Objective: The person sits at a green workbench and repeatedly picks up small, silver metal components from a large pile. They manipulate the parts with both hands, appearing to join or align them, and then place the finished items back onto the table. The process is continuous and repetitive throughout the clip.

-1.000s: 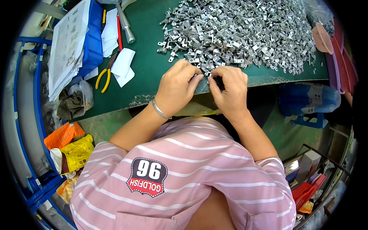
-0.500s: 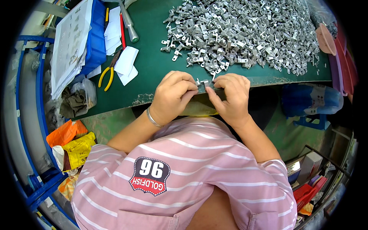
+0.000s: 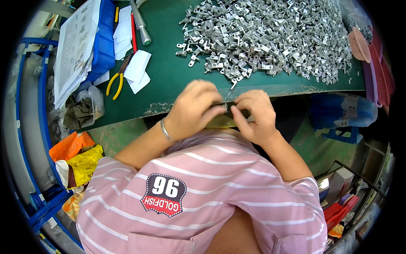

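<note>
At the table's near edge my two hands are close together, fingertips almost meeting. My left hand [image 3: 194, 108], with a silver bracelet at the wrist, is blurred by motion; its thumb and fingers pinch a small silver metal bracket [image 3: 226, 106]. My right hand [image 3: 256, 116] is curled just to the right, thumb and forefinger drawn in toward that piece; whether anything sits between them I cannot make out. Just beyond the hands spreads a large pile of small silver metal brackets [image 3: 275, 38], several lying loose at its near edge.
The green table [image 3: 165, 72] has a worn front edge. On its left lie yellow-handled pliers [image 3: 115, 84], white paper slips [image 3: 137, 67] and a blue bin [image 3: 103, 46] with printed sheets leaning on it. A pink basket [image 3: 359, 44] stands at right, a blue stool [image 3: 344, 134] below.
Both hands have come down slightly toward my body, off the tabletop edge. The left fingertips have moved right, and the metal pieces seen between the hands are now mostly hidden.
</note>
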Tool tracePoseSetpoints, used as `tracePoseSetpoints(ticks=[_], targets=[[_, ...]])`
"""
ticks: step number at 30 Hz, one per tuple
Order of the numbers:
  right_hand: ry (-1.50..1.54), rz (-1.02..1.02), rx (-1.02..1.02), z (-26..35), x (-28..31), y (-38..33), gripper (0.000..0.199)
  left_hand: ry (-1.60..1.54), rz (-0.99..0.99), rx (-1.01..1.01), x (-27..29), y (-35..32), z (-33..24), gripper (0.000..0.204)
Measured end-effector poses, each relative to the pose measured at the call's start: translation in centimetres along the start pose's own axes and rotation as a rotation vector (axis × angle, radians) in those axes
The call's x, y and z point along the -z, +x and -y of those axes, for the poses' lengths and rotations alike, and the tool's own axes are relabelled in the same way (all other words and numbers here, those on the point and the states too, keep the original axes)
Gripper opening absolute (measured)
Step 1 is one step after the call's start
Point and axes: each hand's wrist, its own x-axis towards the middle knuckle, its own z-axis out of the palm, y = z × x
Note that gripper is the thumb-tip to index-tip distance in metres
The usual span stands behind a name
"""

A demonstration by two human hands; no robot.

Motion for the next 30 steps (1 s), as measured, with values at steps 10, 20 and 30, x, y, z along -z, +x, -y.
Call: tracePoseSetpoints(ticks=[10,20,30], targets=[[-0.144,-0.084,0.107,-1.4,-1.0,1.4,0.026,-0.028,-0.057,0.168,-0.4,1.8,0.7,0.012],[-0.079,-0.032,0.081,-1.1,-0.6,2.0,0.023,0.080,-0.041,-0.035,0.7,-0.3,0.8,0.015],[0.012,-0.026,-0.055,-0.6,0.1,1.3,0.022,0.048,-0.028,0.072,0.9,0.6,-0.1,0.027]])
